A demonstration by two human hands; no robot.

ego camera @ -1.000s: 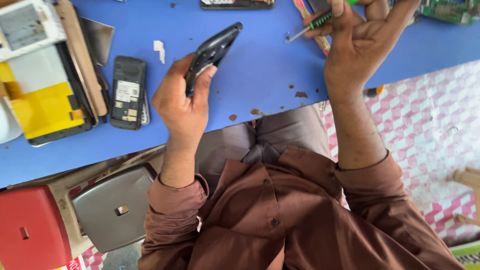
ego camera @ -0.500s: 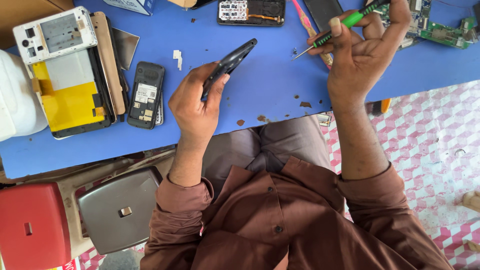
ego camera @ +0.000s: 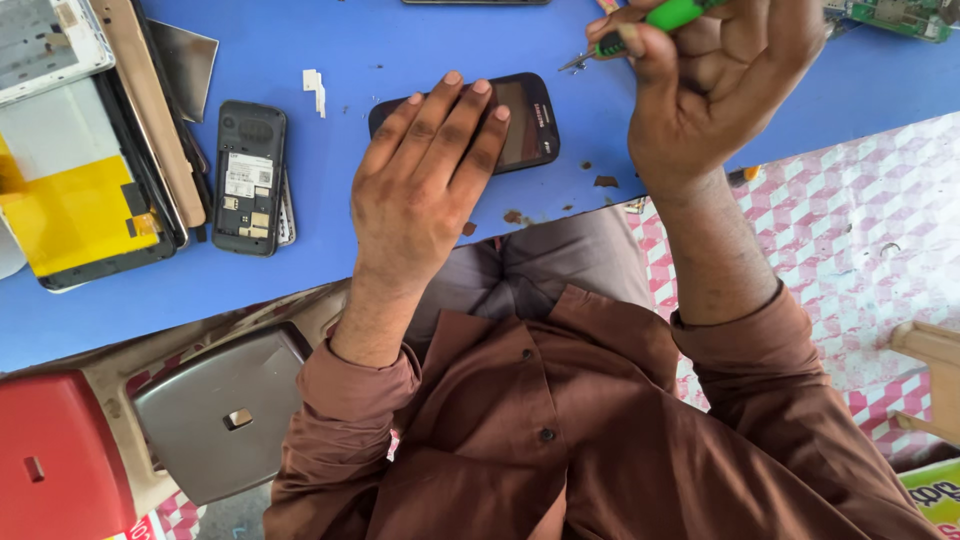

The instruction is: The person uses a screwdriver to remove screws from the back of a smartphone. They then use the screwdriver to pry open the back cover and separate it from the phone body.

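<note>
Flanking black phone (ego camera: 525,120): opened handset (ego camera: 248,177), screwdriver (ego camera: 650,22)

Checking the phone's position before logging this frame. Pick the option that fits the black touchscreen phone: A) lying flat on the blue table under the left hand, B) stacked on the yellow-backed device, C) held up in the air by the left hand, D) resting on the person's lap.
A: the black touchscreen phone lies flat on the blue table, with the left hand laid palm-down over it.

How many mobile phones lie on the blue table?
2, plainly. One black touchscreen phone lies flat under the left hand. One black keypad phone with its back open lies further left. Opened devices at the left edge and top edge may be others.
</note>
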